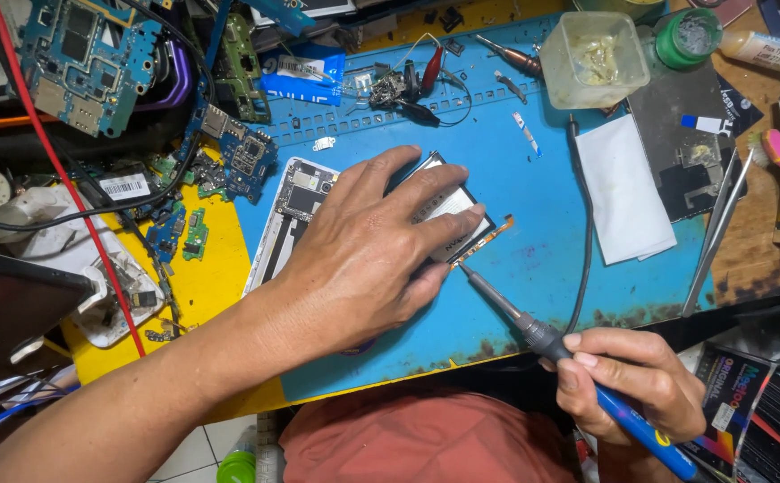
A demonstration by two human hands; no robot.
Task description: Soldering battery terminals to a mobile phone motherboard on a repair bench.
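Note:
My left hand [368,250] lies flat over an opened phone [293,210] on the blue work mat [533,268], its fingers pressing on the phone's battery [448,206]. An orange flex cable [487,234] sticks out from the phone's lower right edge. My right hand [636,380] grips a soldering iron [542,338] with a blue handle. The iron's tip touches the flex cable just below my left fingertips.
Loose circuit boards [90,54] and cables crowd the upper left. A plastic tub [596,58], green round tin [690,38], white cloth [623,192] and tweezers [716,233] sit at the right. A dark tablet edge [14,309] lies at the left.

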